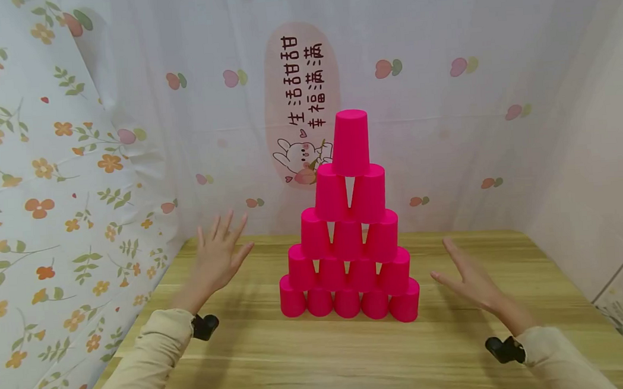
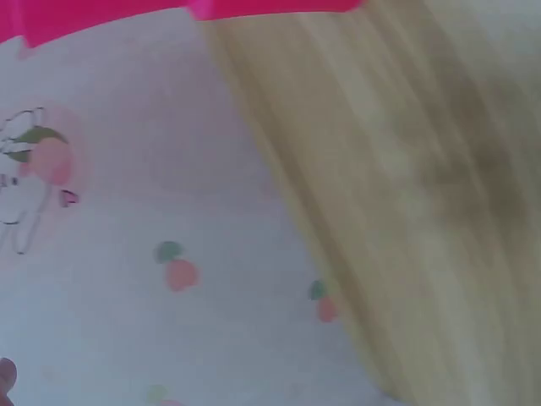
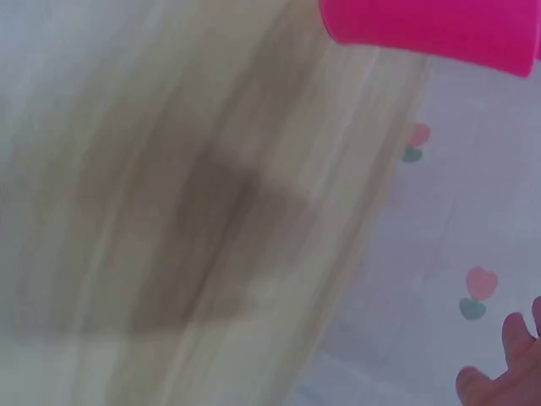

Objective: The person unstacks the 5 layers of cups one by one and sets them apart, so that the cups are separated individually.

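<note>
A pyramid of upside-down bright pink cups stands on the wooden table, with a single top cup (image 1: pixel 352 144) at its peak and a row of several along the bottom, among them a bottom right cup (image 1: pixel 405 300). To the left of the stack my left hand (image 1: pixel 216 260) is raised with its fingers spread, apart from the cups. On the other side my right hand (image 1: pixel 472 280) is held out, fingers extended and thumb apart, also holding nothing. In the right wrist view a pink cup (image 3: pixel 435 30) shows at the top edge, and fingertips (image 3: pixel 516 338) at the lower right.
The wooden table (image 1: pixel 300 362) runs back to a white curtain (image 1: pixel 425 122) printed with fruit and lettering. A flower-patterned cloth (image 1: pixel 39 205) hangs on the left, and a pale wall stands on the right. Black wrist cameras (image 1: pixel 205 327) sit on both wrists.
</note>
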Demonstrator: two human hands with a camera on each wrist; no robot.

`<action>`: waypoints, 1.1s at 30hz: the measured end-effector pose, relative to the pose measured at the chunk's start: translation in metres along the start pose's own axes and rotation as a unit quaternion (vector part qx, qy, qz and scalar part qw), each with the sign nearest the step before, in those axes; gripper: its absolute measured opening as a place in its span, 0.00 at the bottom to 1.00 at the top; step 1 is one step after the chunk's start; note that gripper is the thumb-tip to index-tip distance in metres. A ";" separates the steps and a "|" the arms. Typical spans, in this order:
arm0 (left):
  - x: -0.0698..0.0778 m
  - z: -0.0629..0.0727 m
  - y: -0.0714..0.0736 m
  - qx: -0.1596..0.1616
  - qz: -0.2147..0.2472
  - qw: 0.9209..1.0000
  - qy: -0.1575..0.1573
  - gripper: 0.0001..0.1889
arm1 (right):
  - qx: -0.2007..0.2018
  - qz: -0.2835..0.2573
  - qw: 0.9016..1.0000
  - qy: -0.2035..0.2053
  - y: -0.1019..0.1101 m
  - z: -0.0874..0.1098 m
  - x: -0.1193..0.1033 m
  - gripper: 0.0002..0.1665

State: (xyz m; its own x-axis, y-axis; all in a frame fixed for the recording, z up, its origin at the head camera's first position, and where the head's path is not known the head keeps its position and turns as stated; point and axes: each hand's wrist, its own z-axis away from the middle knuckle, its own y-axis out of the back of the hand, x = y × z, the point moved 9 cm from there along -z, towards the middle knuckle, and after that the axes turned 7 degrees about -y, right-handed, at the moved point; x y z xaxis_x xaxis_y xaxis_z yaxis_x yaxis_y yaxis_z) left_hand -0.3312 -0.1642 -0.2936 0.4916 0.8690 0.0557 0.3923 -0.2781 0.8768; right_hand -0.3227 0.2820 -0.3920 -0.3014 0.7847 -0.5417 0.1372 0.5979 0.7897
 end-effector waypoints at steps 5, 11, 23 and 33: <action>0.010 -0.015 0.025 0.015 0.020 1.000 -0.010 0.32 | -0.021 -0.050 0.998 -0.018 -0.014 0.006 0.001 0.54; 0.028 -0.037 0.058 0.048 0.074 0.996 -0.024 0.31 | -0.033 -0.051 0.998 -0.006 -0.032 0.011 -0.003 0.56; 0.078 -0.079 0.089 0.044 0.206 0.977 -0.035 0.31 | -0.060 -0.114 0.990 0.049 -0.049 0.013 -0.025 0.49; 0.101 -0.116 0.113 0.114 0.313 0.943 0.028 0.27 | -0.109 -0.184 0.977 0.024 -0.069 0.015 -0.021 0.44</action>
State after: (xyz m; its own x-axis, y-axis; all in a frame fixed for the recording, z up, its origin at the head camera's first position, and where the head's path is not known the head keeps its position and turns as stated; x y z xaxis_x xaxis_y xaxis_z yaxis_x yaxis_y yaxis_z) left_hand -0.3273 -0.0606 -0.1339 0.6436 0.5244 0.5575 0.2001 -0.8184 0.5388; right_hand -0.3120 0.2266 -0.4399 -0.3361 0.5113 -0.7910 -0.1915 0.7852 0.5889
